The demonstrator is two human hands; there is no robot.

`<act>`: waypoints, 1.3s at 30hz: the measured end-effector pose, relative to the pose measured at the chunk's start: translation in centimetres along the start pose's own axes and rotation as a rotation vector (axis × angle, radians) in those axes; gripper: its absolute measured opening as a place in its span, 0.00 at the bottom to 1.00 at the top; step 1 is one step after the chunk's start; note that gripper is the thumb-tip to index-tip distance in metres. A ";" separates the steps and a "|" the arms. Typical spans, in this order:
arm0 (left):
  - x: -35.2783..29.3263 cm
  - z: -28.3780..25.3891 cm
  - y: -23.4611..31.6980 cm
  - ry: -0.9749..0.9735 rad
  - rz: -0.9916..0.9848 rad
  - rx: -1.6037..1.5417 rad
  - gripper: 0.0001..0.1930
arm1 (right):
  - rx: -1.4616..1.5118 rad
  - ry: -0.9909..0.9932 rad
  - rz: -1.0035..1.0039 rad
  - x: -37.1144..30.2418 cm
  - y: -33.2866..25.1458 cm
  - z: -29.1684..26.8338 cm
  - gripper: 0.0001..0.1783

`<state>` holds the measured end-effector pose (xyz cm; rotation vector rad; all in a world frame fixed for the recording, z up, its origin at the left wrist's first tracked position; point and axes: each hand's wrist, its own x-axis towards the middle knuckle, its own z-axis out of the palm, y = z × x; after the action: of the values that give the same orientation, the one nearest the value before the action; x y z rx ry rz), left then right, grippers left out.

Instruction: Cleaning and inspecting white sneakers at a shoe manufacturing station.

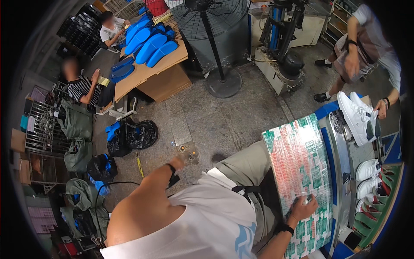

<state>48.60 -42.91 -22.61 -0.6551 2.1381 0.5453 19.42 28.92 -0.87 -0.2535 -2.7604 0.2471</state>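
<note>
Black bags (143, 137): on the floor around 9 o'clock, blue stuff poking out.
Green sack (82, 194): over at 8, mouth gaping, something blue inside.
Right hand (304, 208): at 4 o'clock over the wrapped bench (297, 151), fingers curled round a small shiny thing (306, 200), too tiny to make out. Forearm comes up from 5.
Left hand (177, 162): around 7-8, arm stretched out over the floor (246, 108). Super blurry, so can't tell if it's spread or closed.
Bench edges: left side's by the wearer's leg, right side runs along a metal rail (343, 159).
Room: floor stretches from the bench to the carton table (166, 80) at 11.
</note>
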 end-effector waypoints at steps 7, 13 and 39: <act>-0.3 -2.0 11.0 0.055 0.315 -0.131 0.05 | -0.030 0.020 -0.016 0.3 0.1 0.3 0.24; 10.7 -10.5 24.4 0.452 0.543 -0.133 0.18 | 0.033 -0.034 -0.018 1.3 -1.8 1.0 0.25; -41.4 -39.8 78.5 -0.313 1.993 -0.953 0.60 | 0.184 0.185 0.051 0.8 -3.1 1.3 0.21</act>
<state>-0.89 5.56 45.66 1.3618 1.3926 2.4320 17.77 25.92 -1.17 -0.2832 -2.5314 0.4642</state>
